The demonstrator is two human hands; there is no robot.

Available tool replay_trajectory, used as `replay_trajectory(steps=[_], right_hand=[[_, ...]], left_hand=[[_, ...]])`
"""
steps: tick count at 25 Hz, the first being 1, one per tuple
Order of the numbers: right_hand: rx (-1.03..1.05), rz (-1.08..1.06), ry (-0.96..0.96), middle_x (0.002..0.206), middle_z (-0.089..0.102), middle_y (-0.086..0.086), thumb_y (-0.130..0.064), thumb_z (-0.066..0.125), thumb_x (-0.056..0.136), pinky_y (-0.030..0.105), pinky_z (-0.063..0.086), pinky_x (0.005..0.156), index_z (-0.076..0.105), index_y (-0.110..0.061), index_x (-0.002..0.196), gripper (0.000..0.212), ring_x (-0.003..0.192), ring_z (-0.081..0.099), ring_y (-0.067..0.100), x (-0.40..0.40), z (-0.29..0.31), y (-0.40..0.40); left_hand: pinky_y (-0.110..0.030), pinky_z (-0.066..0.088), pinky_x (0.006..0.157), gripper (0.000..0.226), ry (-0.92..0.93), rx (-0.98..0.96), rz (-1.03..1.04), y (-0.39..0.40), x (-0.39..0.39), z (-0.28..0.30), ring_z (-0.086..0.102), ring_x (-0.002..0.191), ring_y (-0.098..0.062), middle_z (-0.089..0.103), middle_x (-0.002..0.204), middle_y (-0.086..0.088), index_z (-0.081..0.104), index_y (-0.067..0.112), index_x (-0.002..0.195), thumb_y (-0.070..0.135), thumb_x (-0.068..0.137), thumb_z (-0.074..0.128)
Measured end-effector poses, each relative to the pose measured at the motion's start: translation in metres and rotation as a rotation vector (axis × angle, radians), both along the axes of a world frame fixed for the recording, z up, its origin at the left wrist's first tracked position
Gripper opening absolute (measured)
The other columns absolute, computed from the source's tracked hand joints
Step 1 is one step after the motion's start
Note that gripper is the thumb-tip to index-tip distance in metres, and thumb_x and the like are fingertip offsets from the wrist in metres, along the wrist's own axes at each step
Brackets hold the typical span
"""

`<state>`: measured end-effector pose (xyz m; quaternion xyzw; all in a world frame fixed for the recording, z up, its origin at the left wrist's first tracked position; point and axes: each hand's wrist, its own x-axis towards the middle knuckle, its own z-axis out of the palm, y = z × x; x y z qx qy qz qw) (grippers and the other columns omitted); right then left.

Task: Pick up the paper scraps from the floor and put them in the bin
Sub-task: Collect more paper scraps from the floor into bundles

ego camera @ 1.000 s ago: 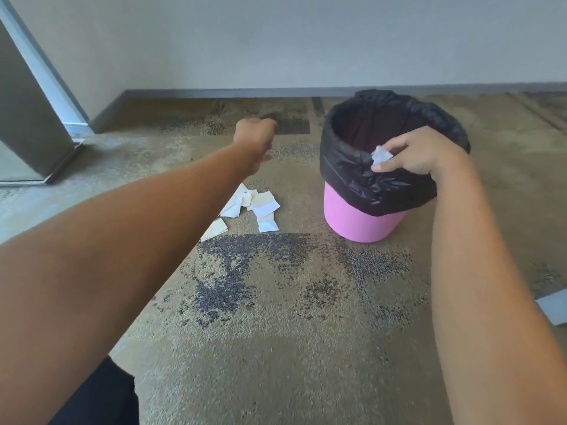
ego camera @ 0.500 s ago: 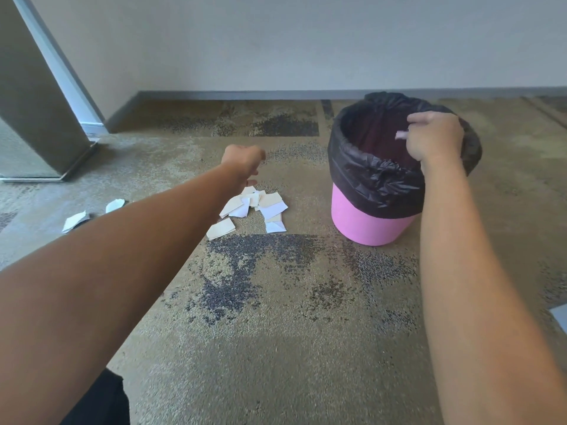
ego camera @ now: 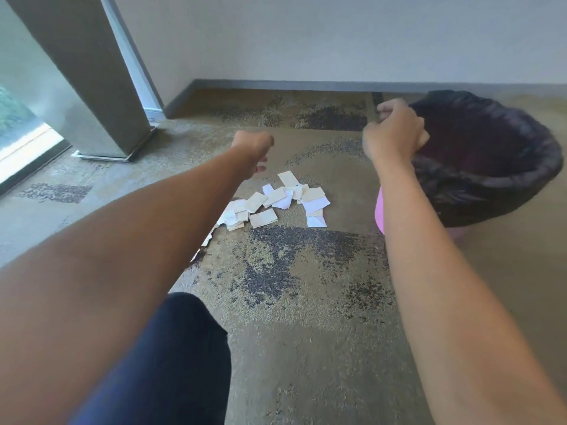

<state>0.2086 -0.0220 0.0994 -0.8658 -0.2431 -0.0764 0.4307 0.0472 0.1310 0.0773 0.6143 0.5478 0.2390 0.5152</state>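
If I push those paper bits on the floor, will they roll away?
Probably not: the paper scraps lie flat, so they would likely slide or flutter. They look thin and light, probably bending easily. Overlapping pieces may shift together.

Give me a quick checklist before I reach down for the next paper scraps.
1. Scraps left on the floor: ok, a pile of paper scraps lies on the carpet.
2. Bin within reach: ok, the bin with its black liner stands just right of the pile.
3. Right hand free: cannot tell; fingers are curled at the bin's rim and nothing shows in them.
4. Left hand free: cannot tell; it is curled above the pile, palm hidden.
5. Whole pile in view: not ok, the left forearm covers its left edge.
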Motion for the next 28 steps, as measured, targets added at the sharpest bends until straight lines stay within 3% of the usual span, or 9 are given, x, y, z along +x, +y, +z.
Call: replay_trajectory(steps=[8,12,15,19,22,25,28], right_hand=[[-0.179,0.320,0.152,0.124,0.065,0.003,-0.001,0.055,0.086,0.045,0.032,0.111,0.070,-0.022,0.107,0.034,0.131,0.040,0.028,-0.060,0.003,0.028],[-0.296,0.420,0.169,0.119,0.066,0.005,-0.002,0.050,0.084,0.039,0.036,0.104,0.069,-0.020,0.108,0.036,0.128,0.040,0.030,-0.063,-0.001,0.033],[-0.325,0.462,0.197,0.112,0.068,0.005,-0.006,0.050,0.084,0.038,0.037,0.104,0.069,-0.024,0.101,0.031,0.123,0.045,0.031,-0.061,-0.013,0.040],[-0.357,0.481,0.288,0.104,0.068,0.002,-0.009,0.051,0.084,0.044,0.048,0.095,0.063,-0.031,0.088,0.025,0.117,0.053,0.029,-0.054,-0.037,0.070],[-0.429,0.502,0.338,0.110,0.068,0.004,-0.007,0.052,0.084,0.039,0.050,0.091,0.066,-0.024,0.098,0.027,0.115,0.055,0.029,-0.043,-0.065,0.096],[-0.497,0.524,0.398,0.116,0.066,0.006,-0.008,0.056,0.086,0.033,0.049,0.086,0.067,-0.018,0.111,0.029,0.112,0.058,0.029,-0.045,-0.098,0.116],[-0.586,0.585,0.449,0.121,0.064,0.007,-0.008,0.060,0.085,0.031,0.047,0.089,0.065,-0.015,0.116,0.032,0.116,0.057,0.028,-0.053,-0.140,0.142]], left_hand=[[-0.033,0.050,0.067,0.016,-0.006,-0.069,0.123,-0.010,-0.059,0.020,0.059,0.090,-0.022,0.057,0.086,-0.006,0.056,0.004,0.104,0.015,0.093,0.057],[-0.033,0.050,0.071,0.012,-0.018,-0.062,0.171,-0.012,-0.081,0.029,0.057,0.084,-0.023,0.054,0.082,-0.005,0.056,0.007,0.099,0.015,0.091,0.056],[-0.032,0.051,0.065,0.010,0.061,-0.034,0.181,-0.003,-0.094,0.023,0.056,0.076,-0.024,0.055,0.085,-0.007,0.058,0.008,0.097,0.013,0.089,0.055],[-0.034,0.053,0.068,0.009,0.208,0.003,0.147,0.023,-0.100,-0.005,0.053,0.067,-0.024,0.054,0.072,-0.009,0.060,0.008,0.080,0.010,0.086,0.053],[-0.031,0.047,0.067,0.014,0.321,-0.034,0.110,0.035,-0.095,-0.040,0.056,0.072,-0.029,0.055,0.068,-0.007,0.061,0.008,0.074,0.013,0.086,0.054],[-0.030,0.048,0.074,0.016,0.437,-0.038,0.040,0.049,-0.091,-0.073,0.064,0.096,-0.034,0.067,0.090,-0.011,0.068,0.007,0.091,0.014,0.086,0.054],[-0.035,0.049,0.088,0.035,0.578,0.005,-0.084,0.067,-0.092,-0.112,0.057,0.112,-0.033,0.063,0.116,-0.015,0.061,0.006,0.116,0.017,0.083,0.057]])
